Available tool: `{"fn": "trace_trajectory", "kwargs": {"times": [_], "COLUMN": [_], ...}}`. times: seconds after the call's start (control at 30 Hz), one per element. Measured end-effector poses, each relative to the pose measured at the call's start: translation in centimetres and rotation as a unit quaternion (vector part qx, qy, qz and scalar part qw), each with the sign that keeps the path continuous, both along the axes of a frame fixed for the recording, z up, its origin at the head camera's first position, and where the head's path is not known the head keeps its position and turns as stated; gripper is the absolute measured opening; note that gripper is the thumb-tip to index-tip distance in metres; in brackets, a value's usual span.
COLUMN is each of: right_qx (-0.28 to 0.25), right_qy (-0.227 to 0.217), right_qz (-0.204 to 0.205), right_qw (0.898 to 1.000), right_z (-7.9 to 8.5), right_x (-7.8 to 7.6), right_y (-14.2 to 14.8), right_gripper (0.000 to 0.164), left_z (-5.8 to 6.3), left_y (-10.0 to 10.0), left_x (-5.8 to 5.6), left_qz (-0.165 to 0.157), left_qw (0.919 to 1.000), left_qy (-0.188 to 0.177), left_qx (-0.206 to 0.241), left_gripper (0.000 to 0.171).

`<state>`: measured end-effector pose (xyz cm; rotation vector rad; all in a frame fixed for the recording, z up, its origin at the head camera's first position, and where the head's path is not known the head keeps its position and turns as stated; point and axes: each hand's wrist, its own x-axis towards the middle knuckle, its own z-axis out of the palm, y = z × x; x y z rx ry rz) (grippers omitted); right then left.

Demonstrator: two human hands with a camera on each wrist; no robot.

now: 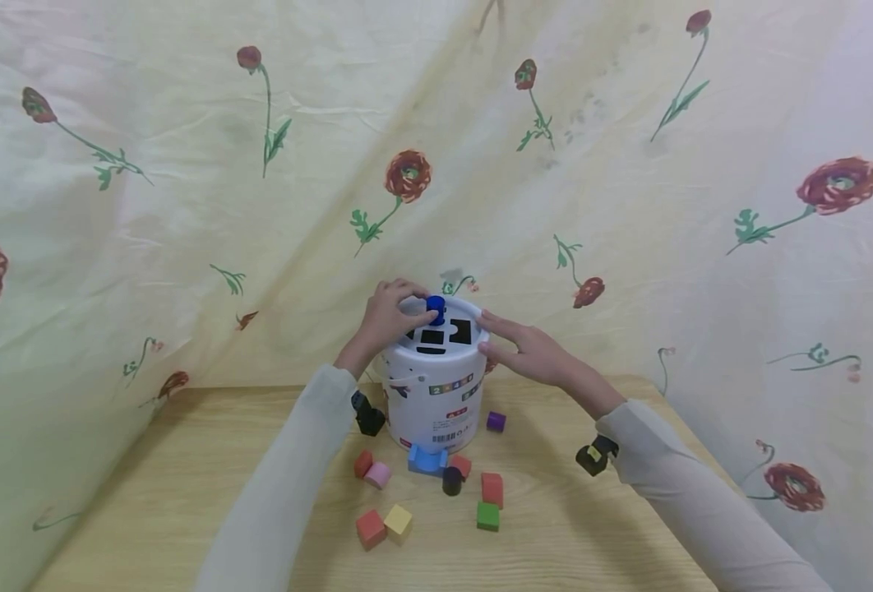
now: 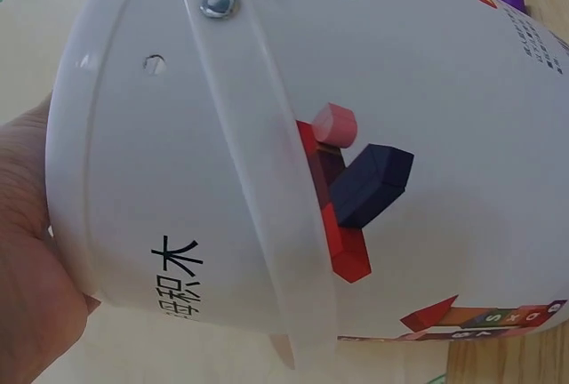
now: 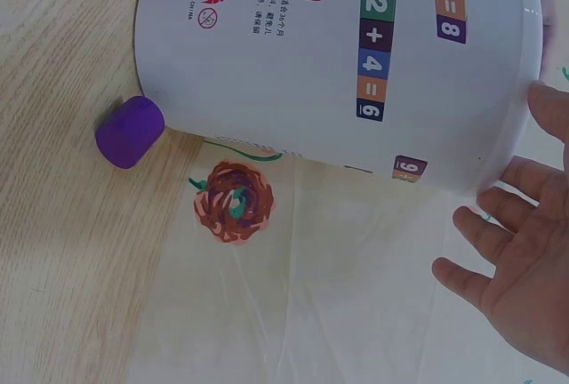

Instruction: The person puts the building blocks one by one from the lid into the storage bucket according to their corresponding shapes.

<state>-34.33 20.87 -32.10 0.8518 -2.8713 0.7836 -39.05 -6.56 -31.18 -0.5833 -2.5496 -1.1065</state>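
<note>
A white bucket (image 1: 436, 411) stands upright on the wooden table, its white lid (image 1: 451, 306) cut with several dark shaped holes. My left hand (image 1: 385, 319) reaches over the lid from the left and pinches a blue cylinder block (image 1: 436, 310) between thumb and fingers, at the lid's surface. Whether the block sits partly in a hole cannot be seen. On the other side, my right hand (image 1: 528, 352) touches the bucket's upper rim with its fingers extended. The right wrist view shows that hand (image 3: 524, 233) with fingers spread at the rim. The bucket's pale handle (image 2: 253, 153) hangs down its side.
In front of the bucket lie a light blue block (image 1: 427, 460), a dark cylinder (image 1: 452, 481), a pink block (image 1: 378, 474), a yellow block (image 1: 398, 522), a green block (image 1: 487, 516) and several red blocks. A purple cylinder (image 1: 496, 421) lies to the bucket's right. Flowered cloth (image 1: 296, 205) hangs behind.
</note>
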Motion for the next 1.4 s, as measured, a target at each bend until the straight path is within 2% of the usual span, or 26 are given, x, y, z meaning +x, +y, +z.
{"fn": "trace_trajectory", "kwargs": {"times": [0.27, 0.87, 1.17, 1.4], "right_qx": [-0.006, 0.000, -0.002, -0.001], "right_qy": [-0.002, 0.006, -0.001, 0.000], "right_qz": [-0.002, 0.002, -0.004, -0.002], "right_qw": [1.000, 1.000, 1.000, 1.000], "right_z": [-0.2, -0.1, -0.2, -0.1], "right_x": [-0.2, -0.2, -0.3, -0.2], "right_y": [0.0, 0.1, 0.1, 0.0], "right_gripper": [0.067, 0.067, 0.068, 0.069], "left_z": [-0.5, -1.0, -1.1, -2.1], "left_y": [-0.2, -1.3, -2.6, -4.3], "left_x": [0.1, 1.0, 2.4, 4.3], "left_qz": [0.000, 0.003, -0.007, -0.003], "left_qw": [0.9997, 0.9993, 0.9984, 0.9956], "left_qy": [-0.006, 0.001, 0.025, 0.026], "left_qx": [0.025, 0.038, 0.050, 0.090], "left_gripper": [0.039, 0.040, 0.042, 0.048]}}
